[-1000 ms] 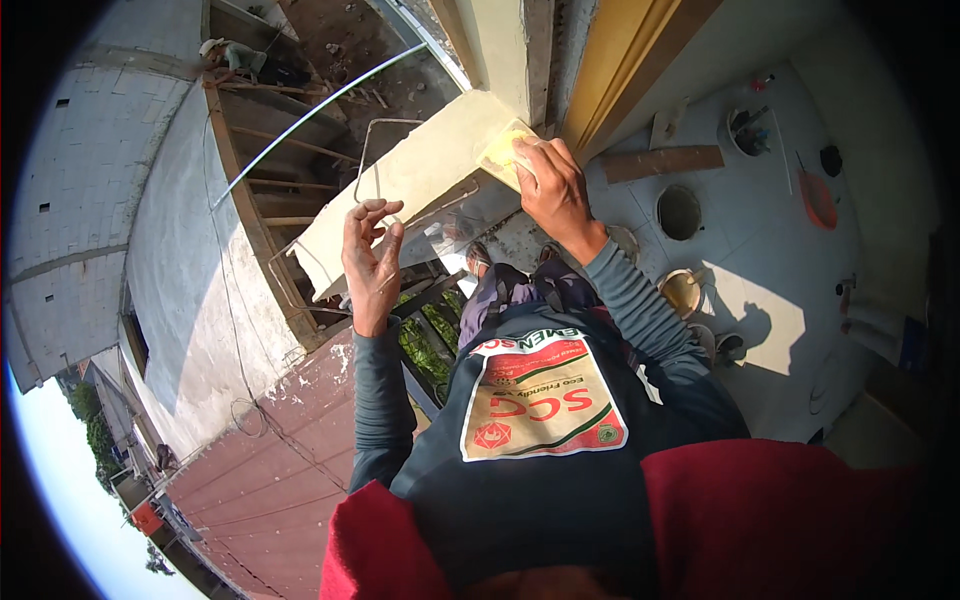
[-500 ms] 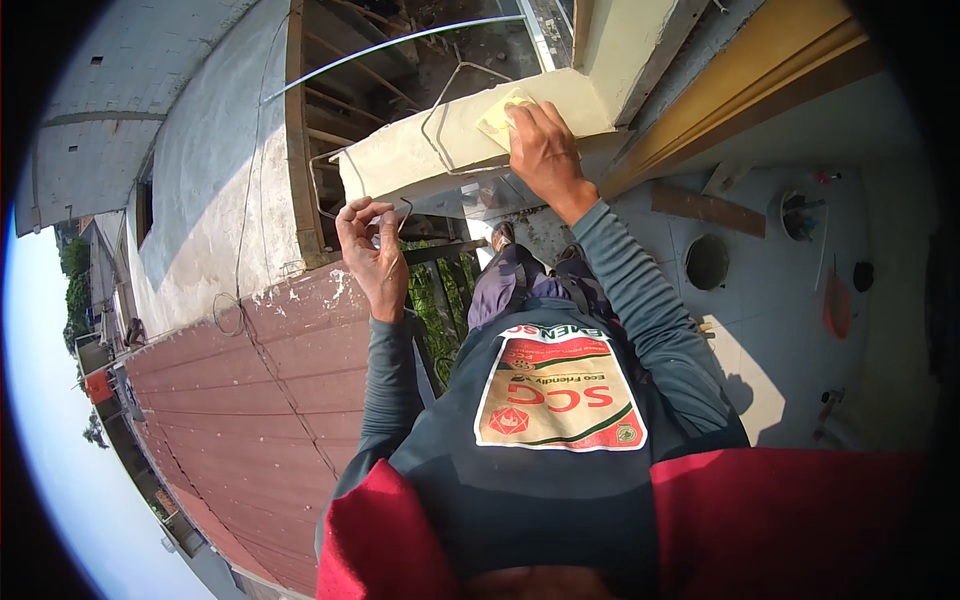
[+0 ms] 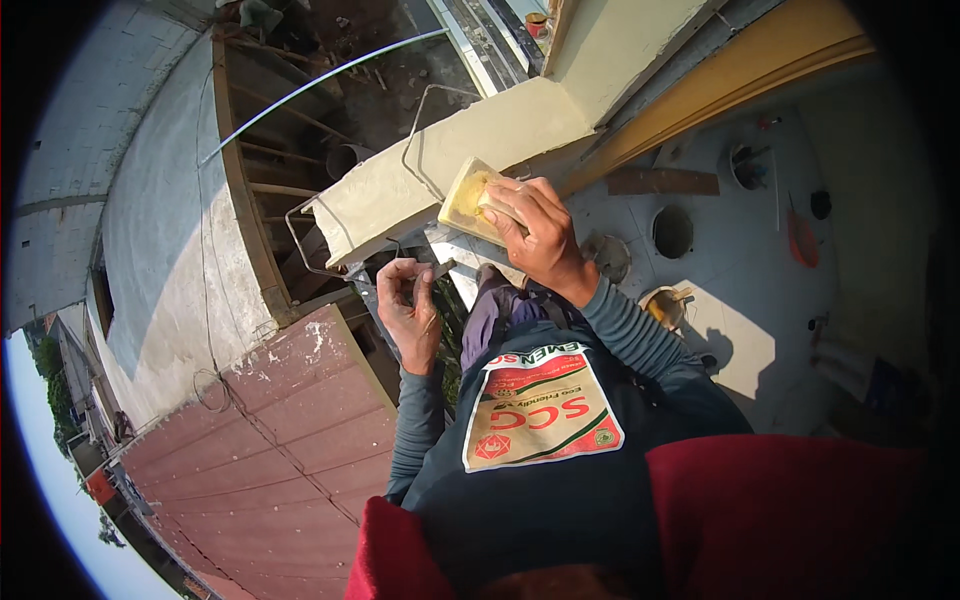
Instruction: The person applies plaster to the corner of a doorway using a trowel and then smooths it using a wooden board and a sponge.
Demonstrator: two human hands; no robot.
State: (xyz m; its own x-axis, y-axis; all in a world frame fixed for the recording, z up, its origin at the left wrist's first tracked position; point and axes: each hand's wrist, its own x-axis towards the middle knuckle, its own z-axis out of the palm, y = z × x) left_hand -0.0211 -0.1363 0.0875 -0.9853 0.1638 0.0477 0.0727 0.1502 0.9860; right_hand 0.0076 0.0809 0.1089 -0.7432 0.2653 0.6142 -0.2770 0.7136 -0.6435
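Observation:
My right hand [image 3: 545, 235] grips a yellow plastering float [image 3: 468, 200] by its handle, tilted with its flat plate close to the front edge of a cream plastered ledge [image 3: 390, 185]. Lower and to the left, my left hand [image 3: 410, 312] is closed, thumb against curled fingers. A small dark tip [image 3: 444, 268] sticks out at its fingertips; what it belongs to is hidden. The left hand is below the ledge's front edge, apart from the float. Bent metal rods, one a wire clamp [image 3: 408, 150], hook over the ledge.
A reddish-brown metal roof [image 3: 260, 430] spreads at the left below a grey wall [image 3: 170, 190]. On the tiled floor at right stand buckets [image 3: 673, 232], with a wooden board [image 3: 662, 182] nearby. A yellow-brown beam [image 3: 720, 90] runs beside the ledge. Beyond it lies a thin pale pipe [image 3: 330, 82].
My right hand has drawn the float off the ledge's top toward me, tilting it so its handle shows. My left hand has shifted right and down, away from the rod at the ledge's left end.

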